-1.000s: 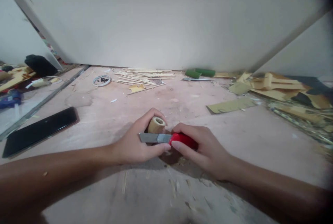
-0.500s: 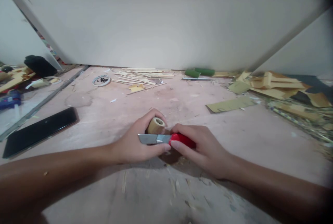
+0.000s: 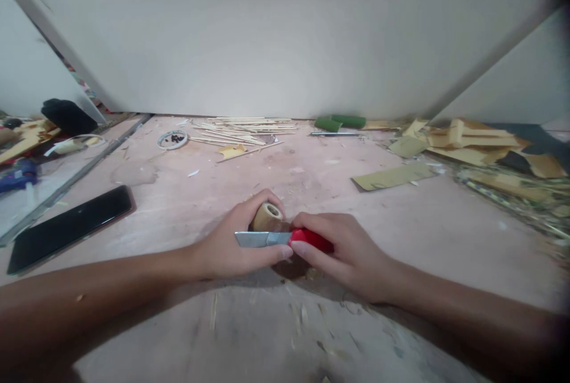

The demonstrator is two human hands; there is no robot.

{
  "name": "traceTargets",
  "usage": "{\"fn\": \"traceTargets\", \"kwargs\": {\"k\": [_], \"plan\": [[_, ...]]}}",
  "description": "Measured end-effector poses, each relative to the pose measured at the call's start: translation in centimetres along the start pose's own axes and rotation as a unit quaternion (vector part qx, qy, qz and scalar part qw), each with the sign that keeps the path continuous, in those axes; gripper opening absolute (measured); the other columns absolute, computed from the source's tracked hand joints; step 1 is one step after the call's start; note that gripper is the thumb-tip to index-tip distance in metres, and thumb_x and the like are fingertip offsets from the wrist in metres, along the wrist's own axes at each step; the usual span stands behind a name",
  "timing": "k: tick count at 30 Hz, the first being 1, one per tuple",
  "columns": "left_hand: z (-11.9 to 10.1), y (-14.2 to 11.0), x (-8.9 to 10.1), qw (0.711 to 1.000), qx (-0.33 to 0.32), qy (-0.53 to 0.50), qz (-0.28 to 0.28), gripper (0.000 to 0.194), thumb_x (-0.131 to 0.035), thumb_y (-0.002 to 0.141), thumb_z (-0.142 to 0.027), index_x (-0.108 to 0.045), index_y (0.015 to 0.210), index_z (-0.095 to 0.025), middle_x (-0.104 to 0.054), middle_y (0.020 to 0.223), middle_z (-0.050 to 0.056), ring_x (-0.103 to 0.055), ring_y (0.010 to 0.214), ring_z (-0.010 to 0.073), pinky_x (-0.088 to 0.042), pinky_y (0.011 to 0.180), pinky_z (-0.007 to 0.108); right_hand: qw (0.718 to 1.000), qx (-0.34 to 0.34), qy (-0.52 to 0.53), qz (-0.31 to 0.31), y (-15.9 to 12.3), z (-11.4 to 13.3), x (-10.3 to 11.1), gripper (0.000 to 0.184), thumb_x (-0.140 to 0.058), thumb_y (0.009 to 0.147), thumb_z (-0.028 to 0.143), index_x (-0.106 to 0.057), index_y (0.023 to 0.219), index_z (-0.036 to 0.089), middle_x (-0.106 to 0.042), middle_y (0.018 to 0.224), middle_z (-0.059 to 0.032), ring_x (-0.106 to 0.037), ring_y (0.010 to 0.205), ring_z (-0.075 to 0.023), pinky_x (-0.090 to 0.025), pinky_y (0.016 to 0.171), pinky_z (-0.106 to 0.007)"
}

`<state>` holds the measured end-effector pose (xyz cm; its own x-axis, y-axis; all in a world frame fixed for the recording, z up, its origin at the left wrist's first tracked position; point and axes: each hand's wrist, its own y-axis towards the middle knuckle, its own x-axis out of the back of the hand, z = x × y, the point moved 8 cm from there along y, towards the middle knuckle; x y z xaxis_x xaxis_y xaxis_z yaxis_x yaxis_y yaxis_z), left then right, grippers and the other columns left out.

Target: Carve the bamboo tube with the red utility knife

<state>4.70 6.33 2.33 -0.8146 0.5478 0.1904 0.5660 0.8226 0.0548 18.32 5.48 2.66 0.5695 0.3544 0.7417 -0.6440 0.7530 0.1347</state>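
Knife [image 3: 279, 239] in front of a wooden tube [image 3: 264, 218]
The left hand [image 3: 229, 243] curls its fingers around the tube, above the middle of the table [image 3: 200, 190]; the right hand [image 3: 345, 249] has its fingers closed on the knife's red handle [image 3: 312, 240] (blade [image 3: 250, 239] pointing left).

The head-worn camera looked forward and down, close above the bare left hand [image 3: 225, 244] and bare right hand [image 3: 351, 252], facing an upright pale-grey panel [image 3: 267, 38].

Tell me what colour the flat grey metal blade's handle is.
The handle is red, best seen in the head view.
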Motion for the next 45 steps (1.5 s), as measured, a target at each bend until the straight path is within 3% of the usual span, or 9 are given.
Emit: {"fn": "traceTargets", "kwargs": {"k": [21, 28, 32, 37, 45], "plan": [[0.0, 0.0, -0.1, 0.999, -0.003, 0.032, 0.012, 0.033, -0.078, 0.088, -0.031, -0.052, 0.107, -0.023, -0.057, 0.086, -0.003, -0.051, 0.075, 0.0133, -0.043, 0.068, 0.026, 1.0, 0.011, -0.011, -0.005, -0.1, 0.1, 0.0, 0.029, -0.053, 0.106, 0.042, -0.06, 0.088, 0.02, -0.068, 0.077, -0.0009, -0.058, 0.067, -0.0154, -0.035, 0.062, -0.027], [-0.1, -0.2, 0.3, 0.999, -0.013, 0.031, -0.034, 0.043, -0.085, 0.081, -0.029, -0.053, 0.109, -0.024, -0.06, 0.091, -0.003, -0.053, 0.076, 0.0135, -0.043, 0.068, 0.025, 0.999, -0.022, 0.036, -0.028, -0.2, -0.3, 0.4, 0.028, -0.056, 0.104, 0.044, -0.063, 0.091, 0.02, -0.068, 0.079, -0.0005, -0.06, 0.069, -0.0154, -0.039, 0.063, -0.027], [-0.1, -0.1, 0.5, 0.998, -0.02, 0.042, -0.045, 0.039, -0.087, 0.08, -0.034, -0.056, 0.1, -0.021, -0.06, 0.09, -0.002, -0.055, 0.08, 0.0144, -0.043, 0.071, 0.025, 0.998, -0.022, 0.048, -0.027, -0.1, -0.2, 0.5, 0.029, -0.055, 0.105, 0.043, -0.064, 0.089, 0.02, -0.067, 0.077, -0.0005, -0.06, 0.067, -0.0154, -0.039, 0.063, -0.027], [0.6, -0.1, 0.8, 0.996, 0.012, 0.06, -0.058, 0.04, -0.089, 0.077, -0.036, -0.053, 0.081, -0.019, -0.057, 0.071, -0.005, -0.051, 0.066, 0.0117, -0.038, 0.059, 0.023, 0.997, -0.031, 0.054, -0.039, -0.3, -0.1, 0.7, 0.032, -0.054, 0.105, 0.043, -0.063, 0.084, 0.02, -0.064, 0.071, 0.0002, -0.056, 0.062, -0.0146, -0.038, 0.059, -0.026], [0.8, -0.4, 1.0, 0.994, 0.017, 0.072, -0.079, 0.046, -0.093, 0.072, -0.035, -0.049, 0.076, -0.019, -0.055, 0.065, -0.007, -0.046, 0.062, 0.0102, -0.034, 0.056, 0.022, 0.997, -0.013, 0.031, -0.066, -0.5, -0.1, 0.8, 0.03, -0.056, 0.105, 0.041, -0.065, 0.086, 0.02, -0.067, 0.074, -0.0007, -0.059, 0.065, -0.0152, -0.039, 0.062, -0.027]]}}
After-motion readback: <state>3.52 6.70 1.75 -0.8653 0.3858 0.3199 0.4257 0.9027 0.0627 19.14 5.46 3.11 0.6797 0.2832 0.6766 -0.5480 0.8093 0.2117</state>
